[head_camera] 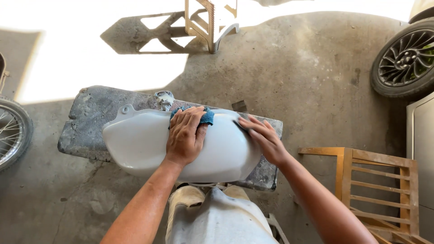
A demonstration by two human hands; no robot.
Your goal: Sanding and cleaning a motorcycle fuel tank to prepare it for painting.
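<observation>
A pale grey, primer-coated body panel [135,142] with rounded ends lies across a dark, worn padded bench [88,119]. My left hand [185,135] presses a blue cloth [207,116] flat against the panel's upper middle; only the cloth's far edge shows past my fingers. My right hand [264,138] rests with fingers spread on the panel's right end, steadying it. A small metal fitting [165,98] shows just behind the panel's top edge. My knees in light, stained trousers [217,217] sit below the bench.
Concrete floor all round, sunlit at the back. A wooden stool [210,20] stands at the far centre, a wooden frame chair [375,190] at the right, a car wheel [404,61] at the upper right, a spoked wheel [11,133] at the left edge.
</observation>
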